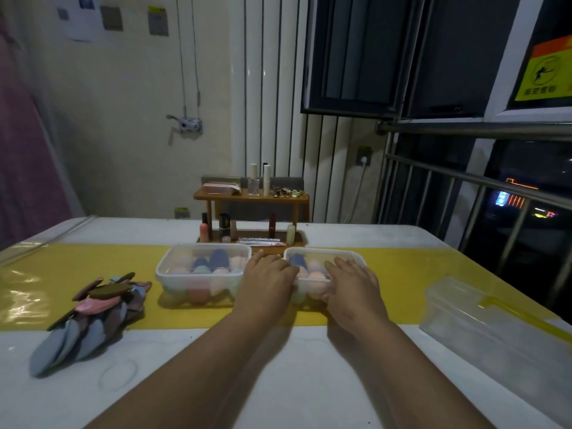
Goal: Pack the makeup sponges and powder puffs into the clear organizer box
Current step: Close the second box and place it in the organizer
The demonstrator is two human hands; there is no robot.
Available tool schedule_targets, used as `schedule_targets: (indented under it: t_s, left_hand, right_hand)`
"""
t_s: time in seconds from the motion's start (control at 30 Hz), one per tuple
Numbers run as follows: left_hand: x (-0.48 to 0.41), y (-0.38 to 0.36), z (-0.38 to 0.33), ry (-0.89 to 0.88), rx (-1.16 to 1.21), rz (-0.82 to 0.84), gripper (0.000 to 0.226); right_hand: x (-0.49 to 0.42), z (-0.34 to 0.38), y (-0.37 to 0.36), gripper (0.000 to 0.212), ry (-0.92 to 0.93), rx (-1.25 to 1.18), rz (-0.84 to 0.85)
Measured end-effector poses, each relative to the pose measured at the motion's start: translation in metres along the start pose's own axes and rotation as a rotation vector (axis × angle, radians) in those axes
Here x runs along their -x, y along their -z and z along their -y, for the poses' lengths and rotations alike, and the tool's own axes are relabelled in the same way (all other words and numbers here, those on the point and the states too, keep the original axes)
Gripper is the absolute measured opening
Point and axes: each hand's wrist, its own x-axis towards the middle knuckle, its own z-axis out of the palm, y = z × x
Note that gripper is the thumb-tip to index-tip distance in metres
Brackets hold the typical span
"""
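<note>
Dim indoor light, glare on the yellow runner (40, 292), wide-angle bending at edges.

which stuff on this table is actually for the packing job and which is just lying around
For the job: pile of powder puffs, left tub of sponges, right tub of sponges with the left hand and right hand on it, clear organizer box.
Lying about: wooden cosmetics rack with bottles and lipsticks, yellow table runner.
</note>
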Motion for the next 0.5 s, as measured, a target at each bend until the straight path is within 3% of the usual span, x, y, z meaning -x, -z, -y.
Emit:
schedule_targets:
  t_s: [0.5]
  left_hand:
    - [0.02, 0.022, 0.032, 0.129, -0.084, 0.017, 0.044]
  right_hand:
    - [-0.019, 0.039, -0.011, 0.06, 0.131, -0.004, 0.019]
